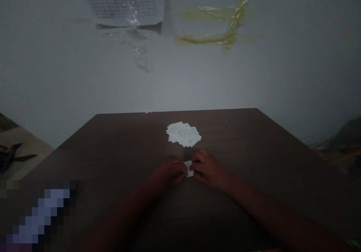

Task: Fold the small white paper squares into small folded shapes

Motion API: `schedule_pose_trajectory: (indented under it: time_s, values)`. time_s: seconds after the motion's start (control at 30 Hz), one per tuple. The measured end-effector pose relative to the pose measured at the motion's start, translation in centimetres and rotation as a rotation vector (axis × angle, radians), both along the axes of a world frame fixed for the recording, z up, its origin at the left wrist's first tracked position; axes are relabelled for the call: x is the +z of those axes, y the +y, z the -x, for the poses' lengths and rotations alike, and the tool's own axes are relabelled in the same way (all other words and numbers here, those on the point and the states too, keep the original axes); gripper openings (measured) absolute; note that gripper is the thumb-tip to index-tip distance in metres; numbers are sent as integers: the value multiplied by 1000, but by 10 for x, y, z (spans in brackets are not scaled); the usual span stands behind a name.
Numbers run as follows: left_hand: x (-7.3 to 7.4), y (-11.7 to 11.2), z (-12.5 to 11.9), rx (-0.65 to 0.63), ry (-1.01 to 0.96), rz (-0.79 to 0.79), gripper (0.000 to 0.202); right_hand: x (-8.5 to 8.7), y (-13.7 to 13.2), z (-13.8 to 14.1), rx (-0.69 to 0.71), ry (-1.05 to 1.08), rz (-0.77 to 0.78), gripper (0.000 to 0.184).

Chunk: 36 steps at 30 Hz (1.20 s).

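Observation:
Between my two hands is a small piece of white paper (189,169), close above or on the dark table; I cannot tell which. My left hand (170,171) pinches its left edge, fingers curled together. From the other side my right hand (208,169) grips the right edge, thumb below and fingers bent over it. Much of the paper is covered by the fingers. Just beyond the hands lies a loose pile of white printed paper slips (184,133), overlapping at different angles. The print is too small to read.
The dark brown table (126,139) reaches back to a pale wall (180,82). Taped sheets, one with a printed grid (124,0), hang on the wall. A blurred-out, pixelated bluish object (42,216) is at the lower left. Black items (11,158) lie beyond the left table edge.

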<state>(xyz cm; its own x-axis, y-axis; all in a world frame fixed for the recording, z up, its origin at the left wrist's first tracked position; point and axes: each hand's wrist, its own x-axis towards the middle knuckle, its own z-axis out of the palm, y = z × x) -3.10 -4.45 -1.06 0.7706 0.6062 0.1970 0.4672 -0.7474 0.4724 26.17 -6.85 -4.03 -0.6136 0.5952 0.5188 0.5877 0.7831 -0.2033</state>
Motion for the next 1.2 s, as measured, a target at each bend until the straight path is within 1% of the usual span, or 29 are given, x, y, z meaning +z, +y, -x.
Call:
schedule_pose_trajectory:
  time_s: [0.07, 0.17, 0.3, 0.47, 0.57, 0.7, 0.8, 0.93, 1.07, 1.2]
  values:
    - [-3, 2, 2, 10, 25, 18, 23, 5, 0, -3, 33, -14, 5, 16]
    - [-7, 4, 5, 25, 40, 30, 21, 12, 0, -5, 81, -14, 49, 15]
    - [-4, 4, 6, 42, 66, 42, 22, 15, -1, -4, 113, -3, 151, 12]
    - [0, 1, 9, 86, 53, 70, 27, 11, -1, 0, 80, 59, 250, 9]
    - [2, 0, 9, 107, 46, 102, 31, 5, 0, 3, 41, 90, 263, 10]
    - [6, -1, 6, 124, 96, 142, 36, -1, 1, 7, 11, 122, 280, 10]
    - [8, -1, 5, 119, 79, 159, 39, -5, 1, 10, -15, 142, 302, 8]
    - [6, -2, 7, 120, 23, 190, 33, -9, 3, 12, -38, 153, 307, 7]
    - [3, -3, 7, 166, -21, 221, 28, -10, 5, 13, -56, 148, 308, 7]
    - [2, -4, 1, 177, -50, 236, 11, -10, 5, 14, -55, 138, 289, 9]
